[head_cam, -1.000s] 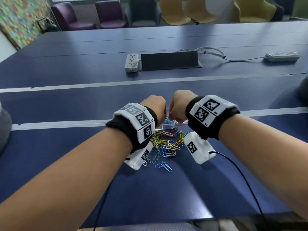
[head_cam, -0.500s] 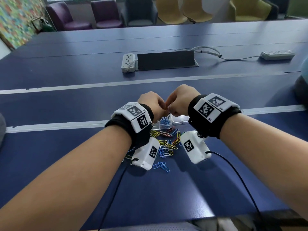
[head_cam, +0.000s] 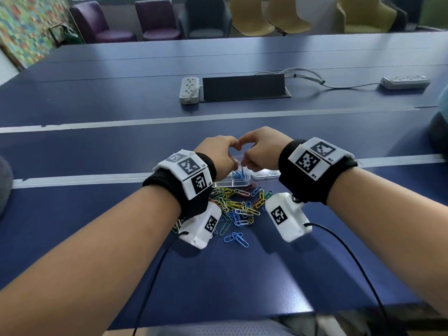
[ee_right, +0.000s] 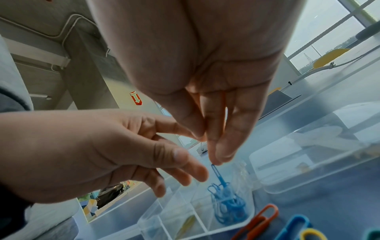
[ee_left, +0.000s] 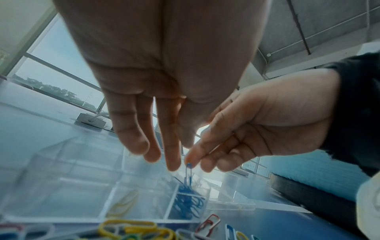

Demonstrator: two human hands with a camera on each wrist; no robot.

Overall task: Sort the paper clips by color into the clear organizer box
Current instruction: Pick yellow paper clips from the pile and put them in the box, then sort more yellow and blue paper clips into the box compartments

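My right hand (head_cam: 252,158) pinches the top of a blue paper clip (ee_right: 217,172) between thumb and fingertips. The clip (ee_left: 188,168) hangs upright over the clear organizer box (head_cam: 230,184), its lower end reaching the blue clips (ee_right: 228,206) in one compartment. Close beside it on the left, my left hand (head_cam: 225,158) holds nothing, and its fingers (ee_left: 133,142) hang straight down above the box. The neighbouring compartment holds yellow clips (ee_left: 123,206). A mixed pile of coloured clips (head_cam: 237,204) lies on the blue table in front of the box.
The box's clear lid (head_cam: 265,174) lies just to the right of it. Further back sit a black cable hatch (head_cam: 243,87), a power strip (head_cam: 189,89) and a second one (head_cam: 404,81) with cables. Chairs line the far edge.
Both hands have risen a little above the box and drawn together. The right hand now holds the blue clip over the blue compartment, with the left fingers loose beside it.
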